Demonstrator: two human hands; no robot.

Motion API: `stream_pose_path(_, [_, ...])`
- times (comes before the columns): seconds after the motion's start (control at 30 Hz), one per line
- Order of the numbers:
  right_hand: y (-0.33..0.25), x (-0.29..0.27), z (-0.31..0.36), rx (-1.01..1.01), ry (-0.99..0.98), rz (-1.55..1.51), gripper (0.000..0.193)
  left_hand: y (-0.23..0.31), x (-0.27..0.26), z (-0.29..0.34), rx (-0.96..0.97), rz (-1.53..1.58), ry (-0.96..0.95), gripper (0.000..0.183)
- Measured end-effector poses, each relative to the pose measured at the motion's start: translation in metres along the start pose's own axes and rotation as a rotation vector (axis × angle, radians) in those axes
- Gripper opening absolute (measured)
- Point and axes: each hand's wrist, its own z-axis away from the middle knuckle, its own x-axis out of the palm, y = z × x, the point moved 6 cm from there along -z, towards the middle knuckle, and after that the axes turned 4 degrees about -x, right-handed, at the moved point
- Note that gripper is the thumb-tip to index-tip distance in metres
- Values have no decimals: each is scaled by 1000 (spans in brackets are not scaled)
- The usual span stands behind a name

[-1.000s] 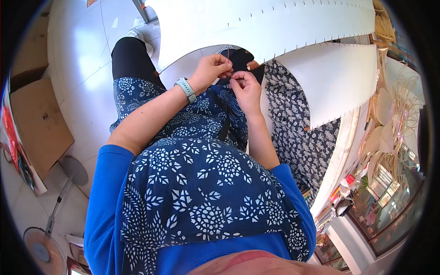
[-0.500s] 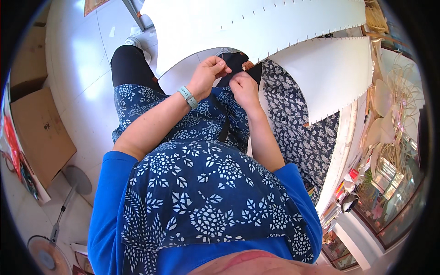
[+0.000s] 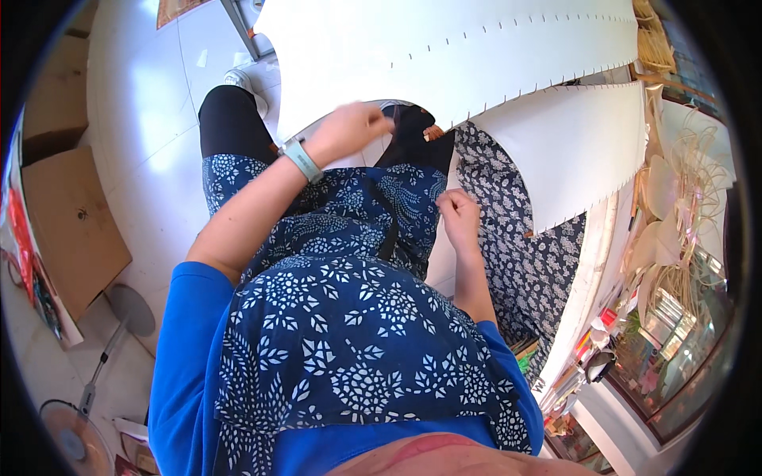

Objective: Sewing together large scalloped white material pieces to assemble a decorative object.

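Note:
My left hand [image 3: 349, 132], with a pale watch on its wrist, hangs over the lap by the curved lower edge of a large white panel [image 3: 341, 47]; motion smears its fingers. To the right and nearer my body, my right hand [image 3: 460, 216] is closed, thumb against fingers, beside the patterned blue apron [image 3: 341, 202]. What it pinches, if anything, is too small to make out. A small brown ribbed piece [image 3: 432, 133] sits at the panel's corner, over my black trouser leg [image 3: 409, 131]. Thin brown marks like stitches or pins line the panel's edge.
A second white panel [image 3: 587, 143] lies at right over a dark flowered cloth [image 3: 520, 262]. Cardboard boxes [image 3: 75, 222] and a standing fan [image 3: 78, 440] are at left. Bundles of pale strands [image 3: 690, 174] and a row of assorted items [image 3: 595, 341] line the far right.
My hands have parted from close together near the brown piece. The left moved slightly left; the right moved right and toward my body.

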Motion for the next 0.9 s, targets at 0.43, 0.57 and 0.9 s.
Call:
stream_pose_path(0.43, [18,52,-14,17,189,-577,23,18,-65,-65,-30,-318,585,27])
stream_pose_path(0.57, [15,50,-14,-47,237,-552,23,21,-65,-69,-106,-377,528,28])
stream_pose_path(0.9, [15,46,-9,-74,339,-563,20,17,-75,-72,-323,-250,438,26])
